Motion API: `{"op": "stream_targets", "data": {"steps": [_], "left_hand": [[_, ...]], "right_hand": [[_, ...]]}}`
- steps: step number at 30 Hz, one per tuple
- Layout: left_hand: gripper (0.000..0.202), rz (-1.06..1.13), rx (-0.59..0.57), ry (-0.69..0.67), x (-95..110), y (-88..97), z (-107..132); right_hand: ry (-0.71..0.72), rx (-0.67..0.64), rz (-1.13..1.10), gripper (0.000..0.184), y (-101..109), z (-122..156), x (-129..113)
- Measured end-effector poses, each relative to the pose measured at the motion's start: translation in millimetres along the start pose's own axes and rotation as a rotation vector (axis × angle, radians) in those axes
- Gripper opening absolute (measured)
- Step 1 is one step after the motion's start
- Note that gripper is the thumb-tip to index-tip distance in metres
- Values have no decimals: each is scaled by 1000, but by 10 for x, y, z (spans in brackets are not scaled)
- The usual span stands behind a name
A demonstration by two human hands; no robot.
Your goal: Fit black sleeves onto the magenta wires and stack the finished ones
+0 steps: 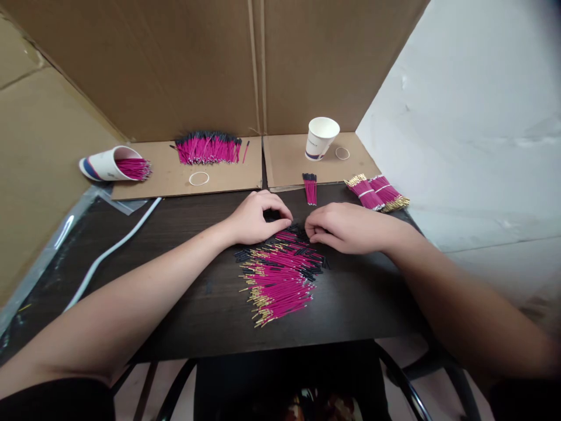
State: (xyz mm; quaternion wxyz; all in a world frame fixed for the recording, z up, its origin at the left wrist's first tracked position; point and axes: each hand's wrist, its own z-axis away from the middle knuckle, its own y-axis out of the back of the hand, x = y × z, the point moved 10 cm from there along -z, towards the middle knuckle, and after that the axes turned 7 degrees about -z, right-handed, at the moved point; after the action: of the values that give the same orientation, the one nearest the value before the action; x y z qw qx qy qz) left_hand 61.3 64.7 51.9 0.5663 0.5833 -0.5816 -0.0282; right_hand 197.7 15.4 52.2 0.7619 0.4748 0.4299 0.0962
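A pile of short magenta wires (280, 286) with gold-coloured ends lies on the dark table, with small black sleeves (312, 270) scattered along its right and upper edges. At the top of the pile, my left hand (258, 217) is closed, with thumb and index fingertips almost meeting. Opposite it, my right hand (337, 227) has its fingers curled together beside the black sleeves. What either hand pinches, if anything, is too small to make out. Just beyond my right hand lies a small row of magenta wires with black ends (310, 190).
Behind, on cardboard (236, 178), lie a heap of black-ended magenta wires (208, 147) and two rubber bands. A tipped paper cup (99, 166) holds more wires; another cup (321, 139) stands upright. Banded wire bundles (377, 193) lie right. A white cable (116, 248) crosses the left side.
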Motion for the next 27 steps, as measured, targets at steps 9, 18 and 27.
{"op": "stream_targets", "data": {"steps": [9,18,27], "left_hand": [[6,16,10,-1,9,22,-2],[6,13,1,19,-13,15,-5],[13,41,11,45,-26,19,-11]], "right_hand": [[-29,9,72,13,-2,11,-14],[-24,0,68,12,-1,22,-26],[62,122,-44,8,48,-26,-115]]}}
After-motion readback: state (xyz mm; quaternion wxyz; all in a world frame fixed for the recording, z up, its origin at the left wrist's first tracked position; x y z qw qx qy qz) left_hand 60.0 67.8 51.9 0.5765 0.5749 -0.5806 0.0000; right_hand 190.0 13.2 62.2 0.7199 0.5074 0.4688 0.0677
